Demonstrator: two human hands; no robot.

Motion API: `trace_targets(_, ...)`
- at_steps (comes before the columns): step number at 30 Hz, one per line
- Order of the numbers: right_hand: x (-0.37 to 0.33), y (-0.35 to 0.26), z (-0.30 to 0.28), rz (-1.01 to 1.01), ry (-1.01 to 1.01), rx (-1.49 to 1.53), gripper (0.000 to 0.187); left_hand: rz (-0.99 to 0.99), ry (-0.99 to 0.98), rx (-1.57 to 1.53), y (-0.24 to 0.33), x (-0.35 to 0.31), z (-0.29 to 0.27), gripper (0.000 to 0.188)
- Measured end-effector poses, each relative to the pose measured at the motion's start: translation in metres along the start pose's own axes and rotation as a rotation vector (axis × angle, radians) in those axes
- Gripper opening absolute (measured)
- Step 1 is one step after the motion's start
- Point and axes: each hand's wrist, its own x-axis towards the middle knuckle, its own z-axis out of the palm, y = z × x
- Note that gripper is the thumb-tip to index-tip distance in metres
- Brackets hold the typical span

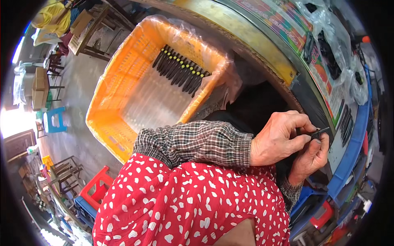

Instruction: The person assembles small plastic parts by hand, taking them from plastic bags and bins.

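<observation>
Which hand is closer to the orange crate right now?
Left. The left hand is nearer the orange crate, though apart from it; the right hand sits beyond it, both pinching a small black part.

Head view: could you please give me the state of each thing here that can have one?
Left hand: pinching the small black part.
Right hand: gripping the same part from below.
Small black part: held between both hands.
Orange crate: lined with clear plastic, mostly unfilled.
Black pieces: lined up in a row inside the crate.

Crate (pixel 123 110) left of hands; black pieces (pixel 180 69) in crate.
</observation>
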Motion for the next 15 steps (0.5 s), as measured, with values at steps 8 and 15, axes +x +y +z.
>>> trace_targets(8,-0.005,-0.003,0.016,-0.042,0.080,-0.125,0.038,0.171,0.049,0.055,-0.001,-0.007,-0.011,0.018)
trace_targets(15,-0.001,-0.006,0.029,-0.019,0.061,0.013,0.040,0.178,0.078,0.068,-0.002,-0.008,-0.014,0.019)
